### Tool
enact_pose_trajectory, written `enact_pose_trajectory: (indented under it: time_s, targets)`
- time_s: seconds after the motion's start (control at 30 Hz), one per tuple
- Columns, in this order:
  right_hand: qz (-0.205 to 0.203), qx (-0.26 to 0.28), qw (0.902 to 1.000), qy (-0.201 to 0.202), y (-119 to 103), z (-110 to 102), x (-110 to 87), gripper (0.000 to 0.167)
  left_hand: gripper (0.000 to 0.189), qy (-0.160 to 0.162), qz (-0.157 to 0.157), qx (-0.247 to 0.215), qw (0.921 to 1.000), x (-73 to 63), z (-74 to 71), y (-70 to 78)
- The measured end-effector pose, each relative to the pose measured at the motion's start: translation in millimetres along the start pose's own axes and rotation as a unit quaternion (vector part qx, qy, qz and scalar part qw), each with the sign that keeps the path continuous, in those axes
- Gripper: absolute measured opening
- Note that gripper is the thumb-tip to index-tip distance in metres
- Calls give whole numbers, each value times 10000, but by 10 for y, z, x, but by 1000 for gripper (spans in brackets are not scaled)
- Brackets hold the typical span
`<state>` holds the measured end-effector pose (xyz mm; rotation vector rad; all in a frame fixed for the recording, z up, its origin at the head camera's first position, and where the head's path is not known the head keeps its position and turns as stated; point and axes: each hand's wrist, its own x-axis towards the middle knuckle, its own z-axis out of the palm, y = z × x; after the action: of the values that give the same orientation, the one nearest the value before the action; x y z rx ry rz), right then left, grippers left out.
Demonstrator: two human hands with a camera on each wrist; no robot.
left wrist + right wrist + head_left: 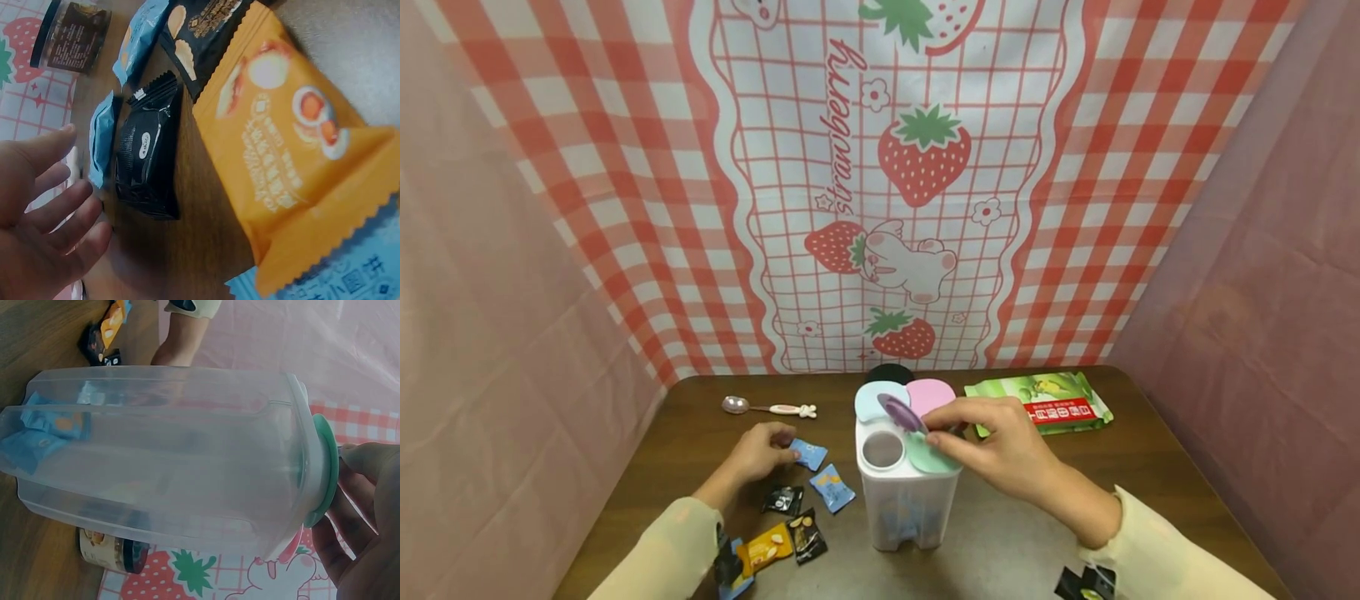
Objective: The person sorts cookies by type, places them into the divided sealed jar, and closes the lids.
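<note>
A clear plastic storage box with a white top stands upright, its blue, pink and green lids down. My right hand pinches the raised purple lid, and the round opening beside it is uncovered. Blue packets lie at the bottom inside the box. At the left, my left hand is beside a small blue snack packet, fingers loosely spread in the left wrist view. Another blue packet lies nearer the box. In the right wrist view, the right fingers are by the green lid.
Black packets and an orange packet lie at the front left. A spoon with a rabbit handle is behind the left hand. A green snack bag lies back right. A dark-lidded jar stands behind the box.
</note>
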<state>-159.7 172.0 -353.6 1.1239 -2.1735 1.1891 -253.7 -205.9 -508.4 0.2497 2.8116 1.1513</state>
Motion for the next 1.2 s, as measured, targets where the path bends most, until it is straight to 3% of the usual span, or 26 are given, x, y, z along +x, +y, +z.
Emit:
enact_pose_trajectory:
  time_s: [0.27, 0.53, 0.73, 1.03, 1.2]
  targets:
    - [-27, 2, 10000, -59, 8, 1, 23, 21, 46, -178, 63, 326, 9993, 58, -5, 4]
    - [-13, -45, 10000, -82, 12, 14, 13, 20, 45, -107, 30, 567, 9983, 77, 12, -34]
    - [-74, -49, 10000, -35, 13, 20, 7, 21, 43, 98, -114, 608, 9980, 98, 36, -69]
    - [-76, -66, 9999, -10, 14, 7, 2, 21, 23, 651, 115, 291, 9974, 54, 1, -35]
    - [-64, -59, 10000, -9, 21, -2, -8, 20, 13, 746, 131, 63, 9971, 36, -30, -39]
